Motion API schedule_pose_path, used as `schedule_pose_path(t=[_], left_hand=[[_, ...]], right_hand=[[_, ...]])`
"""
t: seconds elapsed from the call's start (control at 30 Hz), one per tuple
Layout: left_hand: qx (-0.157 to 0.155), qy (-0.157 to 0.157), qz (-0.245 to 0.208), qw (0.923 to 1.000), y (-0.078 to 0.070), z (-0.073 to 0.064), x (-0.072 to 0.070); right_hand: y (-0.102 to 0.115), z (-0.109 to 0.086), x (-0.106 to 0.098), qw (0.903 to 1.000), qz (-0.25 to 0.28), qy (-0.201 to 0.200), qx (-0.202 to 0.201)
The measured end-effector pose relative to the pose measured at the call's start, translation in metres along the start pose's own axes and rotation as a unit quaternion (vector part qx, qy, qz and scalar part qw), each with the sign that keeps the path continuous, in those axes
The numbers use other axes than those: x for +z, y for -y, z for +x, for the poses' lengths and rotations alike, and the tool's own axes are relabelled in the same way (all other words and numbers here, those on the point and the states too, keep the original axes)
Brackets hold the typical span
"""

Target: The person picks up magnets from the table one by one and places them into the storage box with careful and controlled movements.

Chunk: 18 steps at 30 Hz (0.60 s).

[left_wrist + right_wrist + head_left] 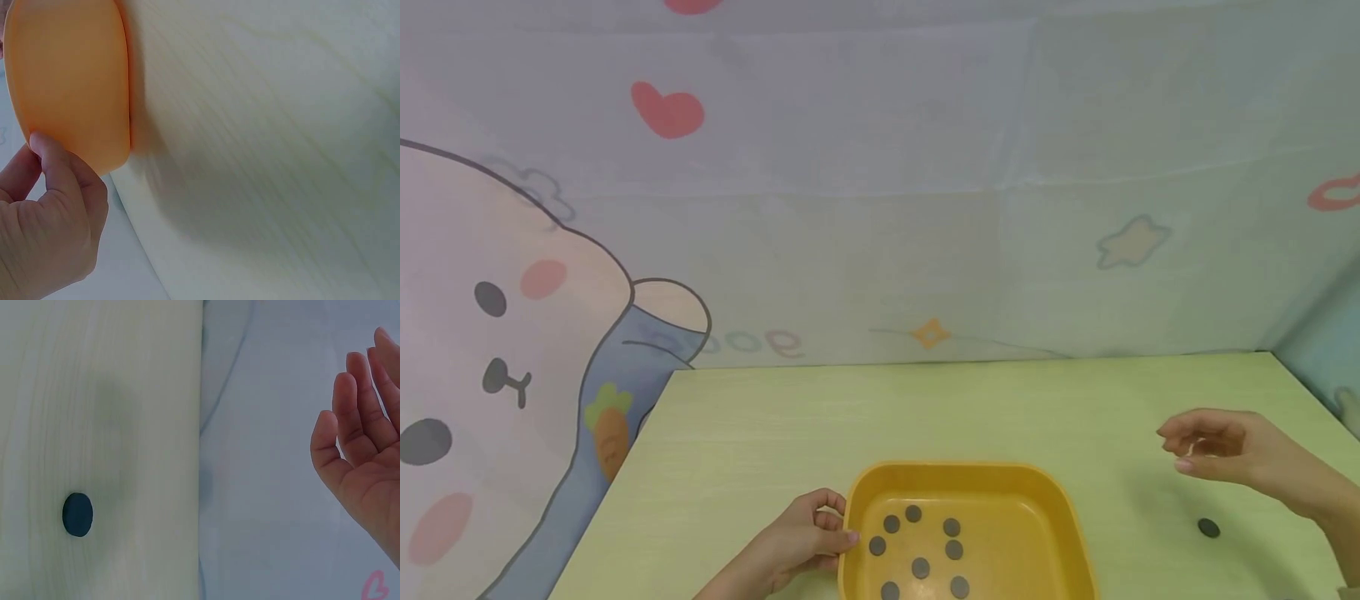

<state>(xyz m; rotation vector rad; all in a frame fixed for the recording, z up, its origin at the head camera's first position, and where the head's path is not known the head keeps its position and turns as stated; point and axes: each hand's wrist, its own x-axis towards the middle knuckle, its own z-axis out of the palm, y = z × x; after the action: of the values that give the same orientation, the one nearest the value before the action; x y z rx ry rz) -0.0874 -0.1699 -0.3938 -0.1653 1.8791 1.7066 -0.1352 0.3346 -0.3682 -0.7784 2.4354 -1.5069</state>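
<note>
A yellow tray [1052,508] with several dark grey discs [921,568] lying in its left and middle part stands near the front of the table. My left hand [801,537] grips the tray's left rim, thumb on the edge; the left wrist view shows the tray's outer wall [69,81] with the hand [56,212] pinching its rim. Over the table's right side hovers my right hand [1243,458], fingers loosely bent and holding nothing. Below it one dark disc [1208,527] lies flat on the table. From the right wrist, that disc [77,514] sits apart from the hand [369,437].
The pale wood-grained table [775,417] ends at a printed cloth backdrop [865,250]. A cartoon animal [512,333] covers the backdrop's left part. The tray's near edge falls outside the head view.
</note>
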Motion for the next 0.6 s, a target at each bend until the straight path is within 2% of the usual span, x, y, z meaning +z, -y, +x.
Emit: schedule_pose_path(t=[0.17,0.3,0.43,0.6], left_hand=[[-0.001,0.001,-0.001,1.0000,0.001,0.000,0.000],[0.000,0.001,-0.001,1.0000,0.001,0.001,0.000],[0.001,0.003,-0.003,1.0000,0.001,0.002,0.000],[0.001,0.002,-0.001,1.0000,-0.001,0.000,-0.001]], right_hand=[[-0.007,-0.010,-0.003,0.9995,-0.007,-0.017,0.025],[-0.015,-0.016,-0.008,0.9983,0.013,-0.019,0.054],[-0.020,-0.021,-0.011,0.9977,0.024,-0.028,0.057],[-0.023,-0.026,-0.012,0.9979,0.005,-0.045,0.047]])
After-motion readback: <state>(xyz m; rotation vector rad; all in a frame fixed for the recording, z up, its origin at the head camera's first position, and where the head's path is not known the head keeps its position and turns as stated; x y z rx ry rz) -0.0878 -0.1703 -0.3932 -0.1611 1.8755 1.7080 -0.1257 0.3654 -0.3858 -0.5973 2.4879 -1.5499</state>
